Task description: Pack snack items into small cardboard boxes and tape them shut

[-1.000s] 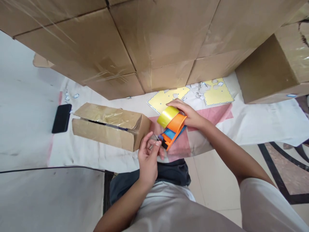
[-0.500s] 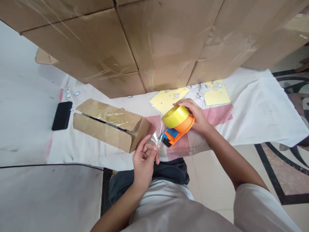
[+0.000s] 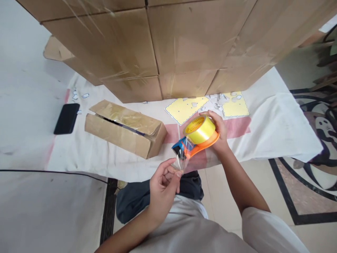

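Note:
My right hand [image 3: 219, 131] is closed around an orange and blue tape dispenser [image 3: 207, 141] that carries a roll of yellow-looking packing tape [image 3: 201, 130]. A clear strip of tape [image 3: 181, 163] runs from the dispenser's black and blue cutting end down to my left hand [image 3: 165, 182], which pinches its free end between thumb and fingers. To the left of both hands, a small brown cardboard box [image 3: 121, 135] lies on the cloth, apart from them. Its top flaps are folded over with a dark gap between them, and shiny tape covers part of the upper flap.
Large stacked cartons [image 3: 184, 45] stand along the far side of the cloth-covered table [image 3: 276, 130]. A black phone [image 3: 67, 118] lies at the left. Yellow paper sheets [image 3: 186, 109] and paper scraps [image 3: 217, 101] lie by the cartons. A wall [image 3: 23, 105] rises at the left.
The dispenser has turned and shifted slightly right in my right hand's grip. My left hand has moved right and down in view, still pinching the tape. The box stays put as the view shifts.

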`<state>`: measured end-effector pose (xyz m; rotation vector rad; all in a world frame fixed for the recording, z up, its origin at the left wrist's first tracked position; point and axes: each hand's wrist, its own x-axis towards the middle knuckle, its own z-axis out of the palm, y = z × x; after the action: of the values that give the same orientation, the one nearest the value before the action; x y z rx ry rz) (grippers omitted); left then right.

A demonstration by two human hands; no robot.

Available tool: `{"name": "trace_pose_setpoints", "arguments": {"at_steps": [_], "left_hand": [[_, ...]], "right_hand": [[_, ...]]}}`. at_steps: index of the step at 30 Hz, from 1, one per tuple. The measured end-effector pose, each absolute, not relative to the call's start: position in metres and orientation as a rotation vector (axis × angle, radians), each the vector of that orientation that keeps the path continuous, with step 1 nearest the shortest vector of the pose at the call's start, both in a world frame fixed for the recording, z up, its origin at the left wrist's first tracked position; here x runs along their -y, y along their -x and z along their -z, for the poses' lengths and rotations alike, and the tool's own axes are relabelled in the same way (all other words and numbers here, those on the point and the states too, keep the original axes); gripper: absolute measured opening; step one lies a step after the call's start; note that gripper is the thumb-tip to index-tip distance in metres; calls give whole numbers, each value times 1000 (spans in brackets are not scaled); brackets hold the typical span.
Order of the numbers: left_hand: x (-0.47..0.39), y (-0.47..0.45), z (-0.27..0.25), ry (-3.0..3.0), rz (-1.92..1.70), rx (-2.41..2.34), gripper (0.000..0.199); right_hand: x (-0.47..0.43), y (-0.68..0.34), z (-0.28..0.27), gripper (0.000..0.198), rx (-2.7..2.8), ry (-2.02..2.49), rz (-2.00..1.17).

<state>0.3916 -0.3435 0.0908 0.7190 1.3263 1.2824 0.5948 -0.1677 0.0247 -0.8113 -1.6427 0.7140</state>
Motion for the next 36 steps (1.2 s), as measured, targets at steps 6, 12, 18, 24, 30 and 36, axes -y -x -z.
{"name": "trace_pose_setpoints", "arguments": {"at_steps": [6, 12, 18, 24, 30, 36], "left_hand": [[351, -368, -79, -684, -1218, -1326, 39], [368, -358, -73, -708, -1195, -1357, 37], [360, -360, -74, -718, -1152, -1332, 38], [353, -359, -74, -681, -1162, -1312, 37], [355, -362, -76, -653, -1144, -1224, 33], [365, -365, -76, -763, -1177, -1130, 27]], "right_hand": [[184, -597, -47, 26, 1633, 751, -685], [205, -589, -46, 14, 1639, 841, -628], [193, -596, -30, 15, 1840, 931, -740], [204, -638, -77, 87, 2461, 989, -739], [207, -593, -107, 48, 2563, 611, -228], [195, -573, -80, 43, 2482, 400, -85]]}}
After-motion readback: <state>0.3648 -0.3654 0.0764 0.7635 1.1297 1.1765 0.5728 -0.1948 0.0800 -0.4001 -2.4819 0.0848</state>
